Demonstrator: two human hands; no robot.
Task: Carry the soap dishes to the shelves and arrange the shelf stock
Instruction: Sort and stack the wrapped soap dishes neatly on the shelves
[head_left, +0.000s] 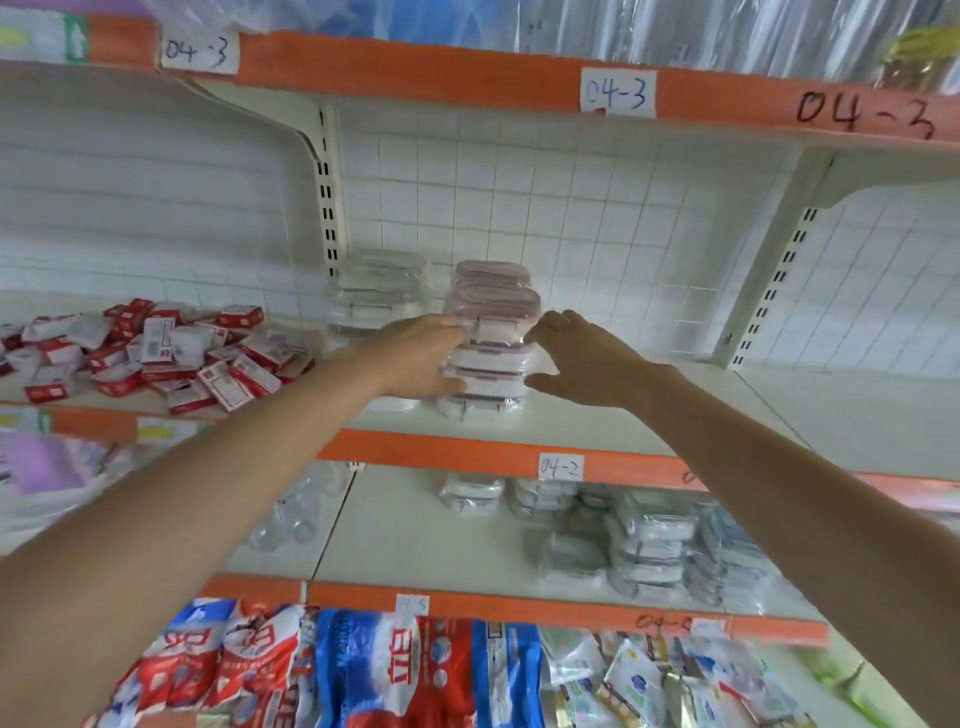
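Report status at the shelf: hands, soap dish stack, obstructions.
Left hand holds pink soap dish stack on the shelf. Right hand open beside it. Clear soap dish stack close behind-left.

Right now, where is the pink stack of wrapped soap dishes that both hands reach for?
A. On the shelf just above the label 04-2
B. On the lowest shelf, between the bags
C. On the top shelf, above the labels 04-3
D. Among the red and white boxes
A: the pink stack stands on the shelf whose front edge carries the label 04-2, between the left hand and the right hand.
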